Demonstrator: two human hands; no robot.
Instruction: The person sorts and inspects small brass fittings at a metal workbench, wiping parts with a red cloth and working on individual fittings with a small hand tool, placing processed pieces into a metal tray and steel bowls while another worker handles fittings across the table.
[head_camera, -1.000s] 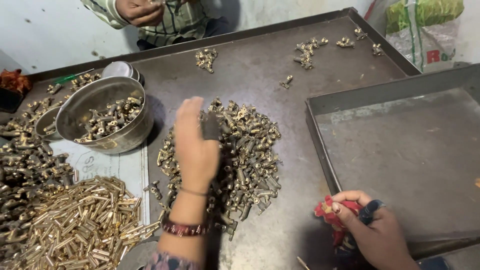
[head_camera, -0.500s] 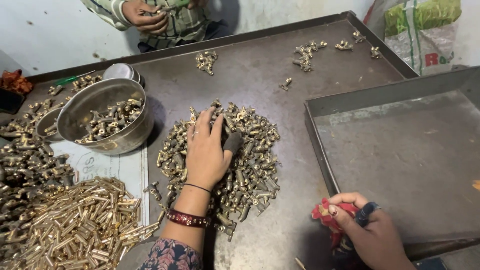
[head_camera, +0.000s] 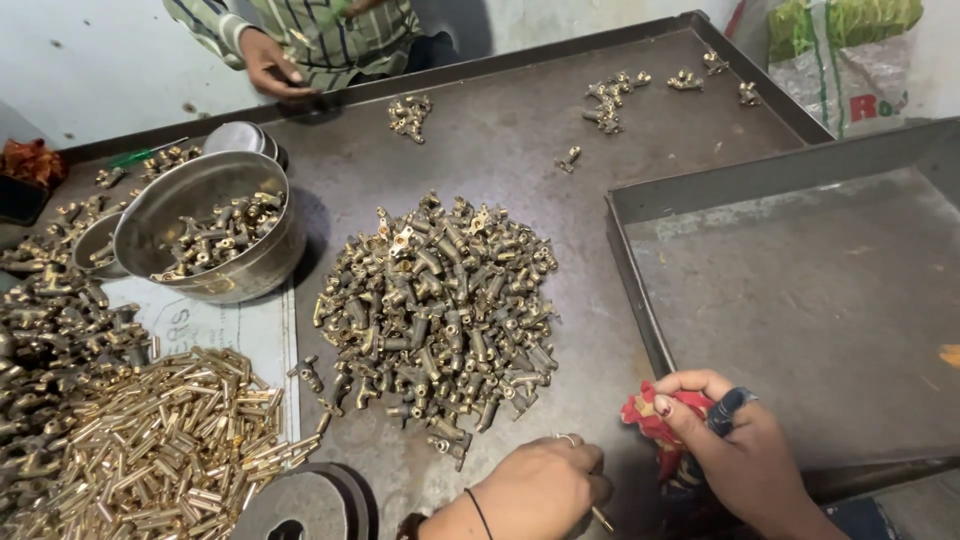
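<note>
From the head camera, the left hand (head_camera: 545, 490) sits at the bottom edge of the dark metal counter (head_camera: 500, 150), just below the heap of small brass valve-like fittings (head_camera: 440, 310). Half a second ago this hand lay flat on top of the heap, pressing a dark object into it; now it has drawn back clear of the pile, and the heap lies fully uncovered. Its fingers are curled loosely inward, and a thin brass-coloured pin (head_camera: 602, 519) pokes out beside them; whether they grip it cannot be told.

The right hand (head_camera: 735, 455) rests at the near corner of the shallow grey metal tray (head_camera: 640, 310), much where it was before. Its fingers are closed around a bunched red cloth (head_camera: 650, 415) and a dark blue cylindrical piece (head_camera: 730, 408).

To the left stand a round steel bowl (head_camera: 215, 290) holding more fittings and a spread of short brass tubes (head_camera: 160, 440). Another person's hand (head_camera: 268, 65) rests on the counter's far rim.
</note>
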